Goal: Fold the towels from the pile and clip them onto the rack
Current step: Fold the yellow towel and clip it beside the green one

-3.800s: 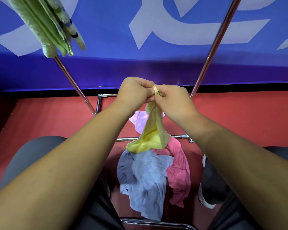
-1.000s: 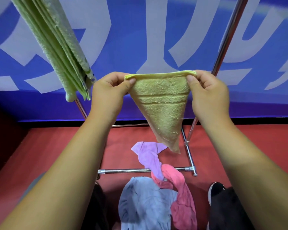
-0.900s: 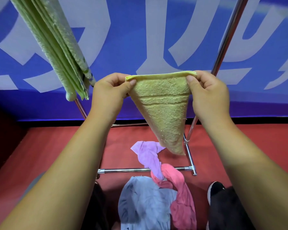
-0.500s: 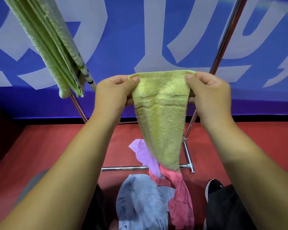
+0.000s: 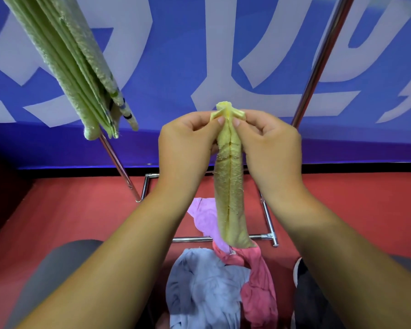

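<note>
Brought together since the earlier frame, the left hand (image 5: 185, 148) and right hand (image 5: 271, 148) now pinch the yellow towel (image 5: 229, 186) at its top, folded into a narrow, fuzzy terry strip hanging above the pile (image 5: 214, 288) of soft crumpled cloths on the floor (image 5: 81, 210).

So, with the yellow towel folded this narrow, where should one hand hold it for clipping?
Probably just below the bunched top end of the yellow towel, pinched from one side, where the left hand and right hand pinch it. It hangs as a narrow strip with all layers gathered there, and the tip above is left free for clipping.
</note>
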